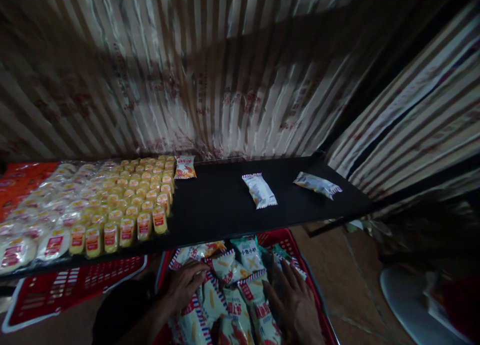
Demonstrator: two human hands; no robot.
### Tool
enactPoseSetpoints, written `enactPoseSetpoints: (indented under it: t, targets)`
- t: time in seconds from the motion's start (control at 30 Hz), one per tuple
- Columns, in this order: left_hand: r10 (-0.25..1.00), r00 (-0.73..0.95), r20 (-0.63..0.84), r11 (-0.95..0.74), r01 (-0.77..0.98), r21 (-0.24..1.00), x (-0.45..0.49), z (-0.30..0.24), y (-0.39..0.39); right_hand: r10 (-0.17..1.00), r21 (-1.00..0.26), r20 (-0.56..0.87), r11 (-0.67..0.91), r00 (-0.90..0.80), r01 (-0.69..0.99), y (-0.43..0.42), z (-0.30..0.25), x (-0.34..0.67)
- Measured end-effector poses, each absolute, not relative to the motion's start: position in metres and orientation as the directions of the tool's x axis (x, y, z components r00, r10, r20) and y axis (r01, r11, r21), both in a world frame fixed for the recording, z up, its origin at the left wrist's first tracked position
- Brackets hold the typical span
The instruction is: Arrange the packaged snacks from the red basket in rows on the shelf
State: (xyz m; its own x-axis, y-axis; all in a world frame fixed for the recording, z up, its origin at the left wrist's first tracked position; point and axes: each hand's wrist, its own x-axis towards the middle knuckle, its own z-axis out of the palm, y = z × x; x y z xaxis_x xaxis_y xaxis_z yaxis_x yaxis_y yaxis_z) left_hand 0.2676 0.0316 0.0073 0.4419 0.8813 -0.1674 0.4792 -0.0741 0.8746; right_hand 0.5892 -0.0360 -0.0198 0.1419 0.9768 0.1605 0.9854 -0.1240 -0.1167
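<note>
A red basket [288, 237] full of snack bags [234, 305] stands in front of me, below the shelf edge. The bags are pale with red-and-blue striped ends; a green-topped one [248, 255] lies at the back. My left hand [185, 285] rests over the bags on the left side, fingers slightly bent and thumb apart, touching them without a clear grip. On the right side, my right hand [294, 300] lies with fingers spread over other bags. Three similar bags lie on the black shelf: an upright one [185, 167], a white one [260, 190] and one farther right [317, 184].
Rows of yellow packaged cakes [127, 230] and round white packs [54, 242] fill the shelf's left part, beside orange packs [22, 185]. Another red basket [75, 290] sits under the shelf. Striped sheeting [210, 85] hangs behind. A grey rounded object [397, 300] is at lower right.
</note>
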Motion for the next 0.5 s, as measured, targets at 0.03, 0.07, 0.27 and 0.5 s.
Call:
enactPoseSetpoints:
  t: [0.03,0.07,0.27,0.5]
  targets:
    - [0.885,0.426,-0.187,-0.049,0.486,0.873,0.270,0.007,0.030,0.980,-0.110,0.155,-0.108,0.124,0.988,-0.035,-0.019,0.591]
    - [0.891,0.404,-0.207,-0.020,0.490,0.871,0.272,0.008,0.029,0.983,-0.104,0.146,-0.092,0.107,0.990,-0.034,-0.019,0.592]
    - [0.920,0.288,-0.265,0.091,0.501,0.861,0.281,0.018,0.016,0.997,-0.091,0.077,0.002,0.005,0.996,-0.033,-0.015,0.601]
    - [0.958,0.176,-0.227,0.130,0.438,0.890,0.282,0.022,0.002,0.999,-0.098,0.003,0.034,-0.034,0.995,-0.036,-0.001,0.598]
